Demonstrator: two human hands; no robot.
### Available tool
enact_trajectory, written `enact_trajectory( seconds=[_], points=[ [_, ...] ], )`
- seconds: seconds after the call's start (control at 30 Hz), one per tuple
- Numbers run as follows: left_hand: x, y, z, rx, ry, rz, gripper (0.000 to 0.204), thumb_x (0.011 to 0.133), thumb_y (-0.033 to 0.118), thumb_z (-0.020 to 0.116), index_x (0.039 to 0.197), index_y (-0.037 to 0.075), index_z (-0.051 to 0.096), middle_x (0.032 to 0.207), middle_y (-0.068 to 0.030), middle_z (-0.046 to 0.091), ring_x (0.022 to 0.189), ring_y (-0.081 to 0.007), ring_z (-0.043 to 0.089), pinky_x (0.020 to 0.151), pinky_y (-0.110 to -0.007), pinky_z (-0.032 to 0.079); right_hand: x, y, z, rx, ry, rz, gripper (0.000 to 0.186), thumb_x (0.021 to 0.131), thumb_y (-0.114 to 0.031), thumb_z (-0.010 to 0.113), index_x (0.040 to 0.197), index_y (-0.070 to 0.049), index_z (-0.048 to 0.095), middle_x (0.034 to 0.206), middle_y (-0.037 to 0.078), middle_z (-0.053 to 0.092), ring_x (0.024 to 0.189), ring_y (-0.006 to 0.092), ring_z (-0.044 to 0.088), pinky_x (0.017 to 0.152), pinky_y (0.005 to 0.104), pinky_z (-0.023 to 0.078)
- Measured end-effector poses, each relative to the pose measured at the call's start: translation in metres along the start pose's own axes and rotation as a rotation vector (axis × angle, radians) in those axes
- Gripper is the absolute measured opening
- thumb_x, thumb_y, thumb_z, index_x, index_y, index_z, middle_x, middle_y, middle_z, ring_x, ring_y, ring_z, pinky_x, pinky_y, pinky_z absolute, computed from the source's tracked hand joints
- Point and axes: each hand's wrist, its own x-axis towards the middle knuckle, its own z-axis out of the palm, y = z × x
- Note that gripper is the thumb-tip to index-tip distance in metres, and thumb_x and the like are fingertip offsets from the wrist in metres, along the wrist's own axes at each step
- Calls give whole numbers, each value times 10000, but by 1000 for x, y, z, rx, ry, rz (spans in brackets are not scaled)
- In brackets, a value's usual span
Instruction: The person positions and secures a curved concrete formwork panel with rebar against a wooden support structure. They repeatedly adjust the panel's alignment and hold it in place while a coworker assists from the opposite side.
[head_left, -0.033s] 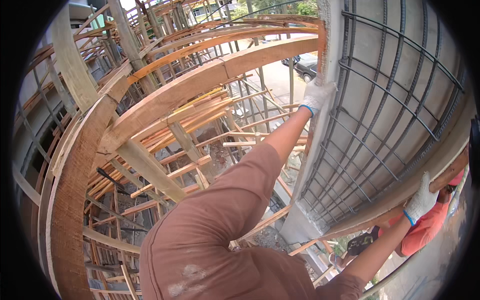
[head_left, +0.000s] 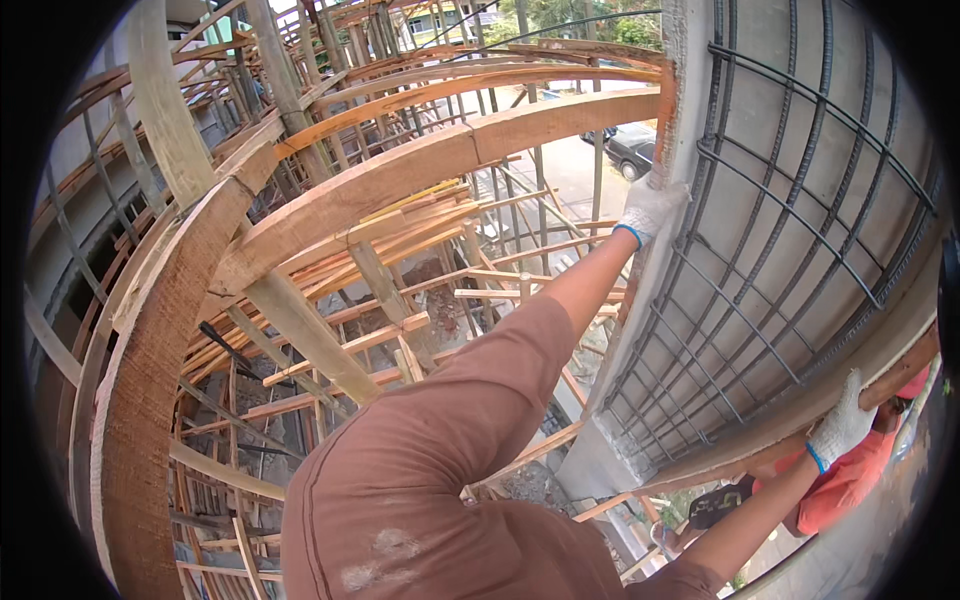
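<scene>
In front of me on the right stands a long grey formwork trough point(head_left: 690, 340) with wooden side boards. Inside it lies a cage of dark ribbed rebar point(head_left: 790, 200), its crossing bars tied into a grid. My left hand point(head_left: 652, 208), in a whitish work glove with a blue cuff, is closed round the trough's left side board point(head_left: 678, 110). Gloved likewise, my right hand point(head_left: 843, 425) grips the right side board point(head_left: 740, 460) lower down. The undersides of both boards and some fingertips are hidden.
Curved timber beams point(head_left: 440, 150) and a thick plank point(head_left: 165, 400) run on my left. Stacked and crossed timber props point(head_left: 420, 290) fill the drop below. A person in an orange-red top point(head_left: 850, 485) is at the lower right. A dark car point(head_left: 632, 150) is parked beyond.
The view has shifted slightly, so the beams and trough sit a little further right and lower. Both hands keep their places on the side boards.
</scene>
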Motion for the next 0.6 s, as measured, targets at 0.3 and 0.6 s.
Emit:
enact_trajectory(
  seconds=[0.3, 0.6],
  points=[
    [-7, 27, -23, 74, 21, -39, 442, 804, 296, 741, 1136, 14, 664, 1038, -74, 707, 952, -163, 646, 873, -308, 502, -16, -25, 21, -39, 7, -18, 578, 876, -317, 727, 1282, 62, 566, 1202, 148, 661, 999, 245, 645, 895, 344, 494],
    [-10, 32, -24, -30, -1, -42, 427, 812, 263, 711, 1133, -11, 650, 960, -87, 707, 915, -145, 647, 848, -304, 508, -22, -34, 23, -22, 17, -7, 553, 881, -291, 725, 1270, 69, 566, 1189, 158, 664, 972, 260, 641, 880, 351, 499]
  ],
)
